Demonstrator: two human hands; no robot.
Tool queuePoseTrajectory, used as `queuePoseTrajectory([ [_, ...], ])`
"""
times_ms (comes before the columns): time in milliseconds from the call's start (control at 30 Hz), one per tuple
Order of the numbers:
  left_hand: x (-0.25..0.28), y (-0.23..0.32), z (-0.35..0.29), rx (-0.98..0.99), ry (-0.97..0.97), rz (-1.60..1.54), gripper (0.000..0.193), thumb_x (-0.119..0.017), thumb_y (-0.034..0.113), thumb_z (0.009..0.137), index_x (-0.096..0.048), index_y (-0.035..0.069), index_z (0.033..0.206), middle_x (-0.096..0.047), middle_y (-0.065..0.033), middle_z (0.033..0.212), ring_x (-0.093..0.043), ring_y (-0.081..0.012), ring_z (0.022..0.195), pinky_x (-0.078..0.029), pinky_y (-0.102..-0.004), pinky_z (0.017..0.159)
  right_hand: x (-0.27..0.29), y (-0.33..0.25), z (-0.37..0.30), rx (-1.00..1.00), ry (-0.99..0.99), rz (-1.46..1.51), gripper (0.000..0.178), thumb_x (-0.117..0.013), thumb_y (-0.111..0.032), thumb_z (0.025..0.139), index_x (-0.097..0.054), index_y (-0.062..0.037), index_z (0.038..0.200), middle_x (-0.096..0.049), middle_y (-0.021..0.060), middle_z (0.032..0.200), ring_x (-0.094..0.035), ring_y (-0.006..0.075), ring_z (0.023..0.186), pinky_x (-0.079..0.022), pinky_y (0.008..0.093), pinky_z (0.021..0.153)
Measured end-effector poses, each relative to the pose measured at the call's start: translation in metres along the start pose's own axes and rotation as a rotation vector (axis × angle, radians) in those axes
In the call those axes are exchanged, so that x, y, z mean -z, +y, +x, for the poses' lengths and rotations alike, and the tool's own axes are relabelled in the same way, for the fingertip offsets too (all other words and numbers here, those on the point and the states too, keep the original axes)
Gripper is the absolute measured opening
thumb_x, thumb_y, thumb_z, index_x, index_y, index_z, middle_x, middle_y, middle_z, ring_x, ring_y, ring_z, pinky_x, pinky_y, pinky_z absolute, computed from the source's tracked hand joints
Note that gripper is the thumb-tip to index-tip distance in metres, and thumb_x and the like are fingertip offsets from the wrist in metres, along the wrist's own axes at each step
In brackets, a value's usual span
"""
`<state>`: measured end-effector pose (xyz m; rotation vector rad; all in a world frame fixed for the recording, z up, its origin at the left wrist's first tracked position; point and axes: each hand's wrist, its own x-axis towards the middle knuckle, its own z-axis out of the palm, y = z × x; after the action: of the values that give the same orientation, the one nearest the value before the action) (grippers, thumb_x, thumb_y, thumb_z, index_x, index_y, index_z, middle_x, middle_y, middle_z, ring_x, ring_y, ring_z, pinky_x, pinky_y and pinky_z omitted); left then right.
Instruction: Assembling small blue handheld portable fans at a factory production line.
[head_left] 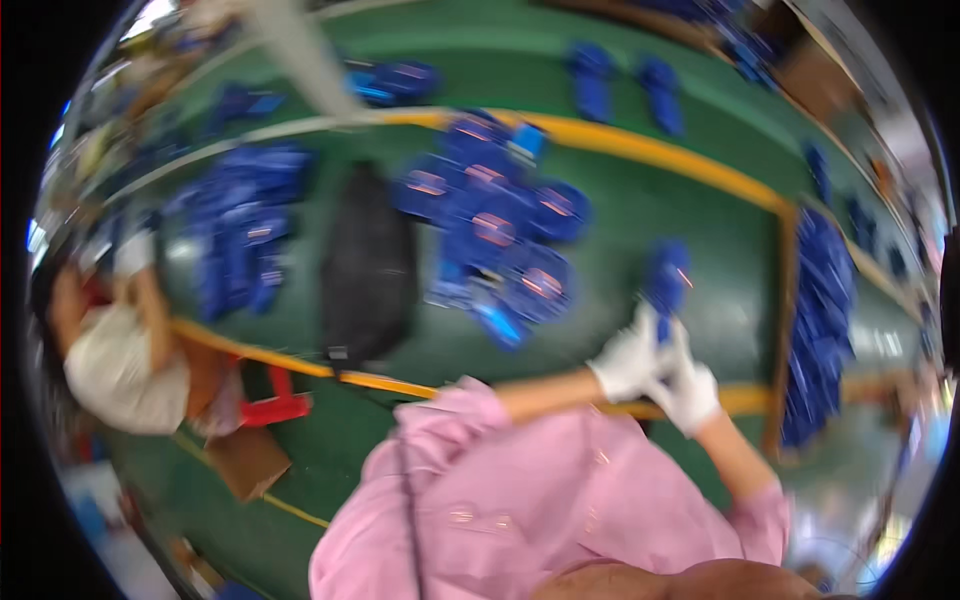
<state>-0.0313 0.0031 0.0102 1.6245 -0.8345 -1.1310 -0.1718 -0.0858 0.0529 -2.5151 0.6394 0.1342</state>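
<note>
Both my hands wear white gloves and meet at the near edge of the green table. My left hand (pixel 626 364) and my right hand (pixel 690 388) close their fingers round the narrow lower end of a dark blue item (pixel 668 278). It is longish, with a small orange mark, and points away from me; blur hides its exact kind. Left of it lies a heap of round, dark blue pieces (pixel 492 228) with orange marks. Small bright blue packets (pixel 500 325) lie at the heap's near edge.
A long black object (pixel 370 265) lies left of the heap, beside more blue pieces (pixel 245 225). A wood-edged section at right holds a blue pile (pixel 820 325). A person in a light top (pixel 125 370) works at far left, near a red stool (pixel 275 400) and cardboard box (pixel 248 463).
</note>
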Motion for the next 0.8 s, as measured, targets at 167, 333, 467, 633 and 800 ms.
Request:
queuePoseTrajectory([
  [167, -0.011, -0.022, 0.01, -0.183, 0.082, -0.148, 0.071, -0.056, 0.047, 0.09, -0.025, 0.007, 0.141, -0.062, -0.0274, 0.106, -0.062, -0.0452, 0.098, -0.049, -0.0495, 0.085, -0.003, -0.008, 0.011, 0.004, 0.065, -0.012, 0.101, -0.076, -0.036, 0.076, -0.018, 0.0033, 0.148, -0.067, 0.0149, 0.072, -0.066, 0.0332, 0.06, -0.054, 0.0404, 0.058],
  [333, -0.008, -0.014, 0.007, -0.144, 0.106, -0.197, 0.064, -0.057, 0.045, 0.09, -0.031, 0.011, 0.137, -0.062, -0.0218, 0.11, -0.062, -0.0407, 0.102, -0.048, -0.0481, 0.088, -0.002, -0.015, 0.009, -0.04, 0.037, 0.011, 0.103, -0.076, -0.034, 0.075, -0.015, 0.003, 0.149, -0.066, 0.0112, 0.069, -0.066, 0.0297, 0.058, -0.054, 0.0367, 0.057],
  [467, -0.013, -0.018, 0.016, -0.108, 0.16, -0.242, 0.057, -0.058, 0.042, 0.091, -0.037, 0.011, 0.135, -0.063, -0.0164, 0.109, -0.064, -0.0343, 0.097, -0.049, -0.0441, 0.087, -0.009, -0.006, 0.012, 0.0, 0.068, 0.032, 0.102, -0.076, -0.03, 0.075, -0.014, 0.0006, 0.15, -0.066, 0.0128, 0.069, -0.067, 0.0305, 0.062, -0.054, 0.0376, 0.06],
  [633, 0.005, -0.006, 0.019, -0.133, 0.226, -0.488, 0.044, -0.062, 0.032, 0.09, -0.052, 0.007, 0.125, -0.064, -0.0089, 0.102, -0.06, -0.018, 0.088, -0.049, -0.0345, 0.083, -0.018, 0.002, 0.026, 0.037, 0.167, 0.167, 0.084, -0.071, -0.021, 0.077, -0.028, -0.0002, 0.146, -0.064, 0.0145, 0.068, -0.066, 0.0302, 0.06, -0.052, 0.0381, 0.06],
  [800, 0.019, 0.004, 0.019, -0.145, 0.231, -0.648, 0.033, -0.066, 0.022, 0.085, -0.061, 0.004, 0.113, -0.066, -0.0047, 0.089, -0.057, -0.0091, 0.079, -0.051, -0.0303, 0.074, -0.025, -0.014, 0.029, -0.009, 0.3, 0.093, 0.077, -0.071, -0.01, 0.075, -0.037, 0.0029, 0.142, -0.057, 0.012, 0.063, -0.055, 0.0208, 0.051, -0.047, 0.0335, 0.054],
])
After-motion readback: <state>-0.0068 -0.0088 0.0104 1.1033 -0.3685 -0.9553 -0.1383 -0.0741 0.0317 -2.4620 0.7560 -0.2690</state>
